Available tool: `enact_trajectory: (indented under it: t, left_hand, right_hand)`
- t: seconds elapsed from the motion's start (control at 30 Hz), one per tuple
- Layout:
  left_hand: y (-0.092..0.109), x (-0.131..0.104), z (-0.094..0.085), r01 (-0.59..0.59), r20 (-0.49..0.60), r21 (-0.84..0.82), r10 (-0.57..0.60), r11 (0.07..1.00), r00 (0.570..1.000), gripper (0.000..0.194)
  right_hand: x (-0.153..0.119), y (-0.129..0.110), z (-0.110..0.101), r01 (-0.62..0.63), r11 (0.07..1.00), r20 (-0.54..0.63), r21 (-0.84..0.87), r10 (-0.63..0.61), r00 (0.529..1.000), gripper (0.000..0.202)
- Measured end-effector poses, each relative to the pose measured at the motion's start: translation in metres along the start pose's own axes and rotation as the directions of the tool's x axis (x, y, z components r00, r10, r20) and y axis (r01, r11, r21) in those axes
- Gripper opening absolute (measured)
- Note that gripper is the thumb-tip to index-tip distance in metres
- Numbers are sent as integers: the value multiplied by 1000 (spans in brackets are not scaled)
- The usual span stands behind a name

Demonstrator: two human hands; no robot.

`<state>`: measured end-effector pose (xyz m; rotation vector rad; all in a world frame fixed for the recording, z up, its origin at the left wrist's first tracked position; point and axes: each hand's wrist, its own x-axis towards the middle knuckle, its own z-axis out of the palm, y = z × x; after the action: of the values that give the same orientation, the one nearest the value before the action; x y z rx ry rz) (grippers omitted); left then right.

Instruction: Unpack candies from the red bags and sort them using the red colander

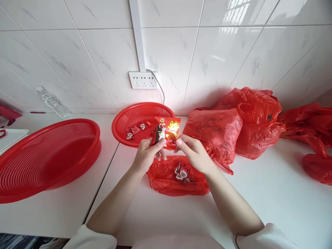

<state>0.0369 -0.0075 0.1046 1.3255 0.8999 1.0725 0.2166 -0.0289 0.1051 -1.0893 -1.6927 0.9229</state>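
Note:
Between my two hands, a small shiny red packet [167, 129] with a printed figure in black and white is held up. My left hand [150, 152] grips its lower left corner, thumb in front. My right hand [193, 148] pinches its lower right corner. Just beyond it is a round red plastic basket [119, 126] with several small dark red wrapped pieces [135, 129] inside. Below my hands an opened red plastic bag [163, 183] lies on the white table [160, 218]. Several similar wrapped pieces [182, 173] with pale lettering rest in the bag.
A larger red basket [72, 176] stands at the left, with a clear plastic bottle [55, 103] behind it. Full red plastic bags [215, 128] crowd the right side. More red bags [308, 121] lie farther right. A power strip [142, 80] with a cable is on the tiled wall.

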Motion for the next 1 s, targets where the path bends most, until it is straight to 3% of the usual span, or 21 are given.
enact_trajectory:
  t: [0.1, 0.23, 0.37, 0.47, 0.63, 0.77, 0.9, 1.0]
  left_hand:
    - [-9, 2, -1, 2, 35, -9, -2, 1000, 999, 33]
    - [-13, 1, -1, -38, 76, 36, 36, 999, 996, 37]
    - [-10, -2, -4, -168, 60, 133, 161, 977, 985, 26]
    - [-8, -2, -11, -235, 116, 129, 221, 963, 968, 23]
    - [-11, 1, -20, -229, 198, 82, 209, 970, 958, 29]
    - [-10, 3, -18, -214, 202, 28, 204, 976, 958, 34]
    - [-5, -2, -12, -185, 203, 218, 141, 958, 969, 37]
    - [6, -10, -11, -241, 155, 506, 188, 828, 970, 36]
  right_hand:
    - [4, 5, 8, -57, 978, 181, 198, 21, 983, 41]
    - [7, 11, 12, -93, 926, 217, 365, 13, 976, 39]
    - [6, 15, 9, -124, 918, 209, 376, 46, 977, 36]
    - [3, 16, 4, -108, 935, 205, 338, 39, 978, 34]
    - [1, 14, -2, -58, 980, 205, 190, 18, 979, 31]
    - [2, 10, 1, -82, 953, 263, 291, 3, 965, 27]
    - [5, 11, 5, -103, 893, 138, 437, 47, 989, 37]
    - [4, 12, 3, -205, 839, 53, 505, 207, 977, 43]
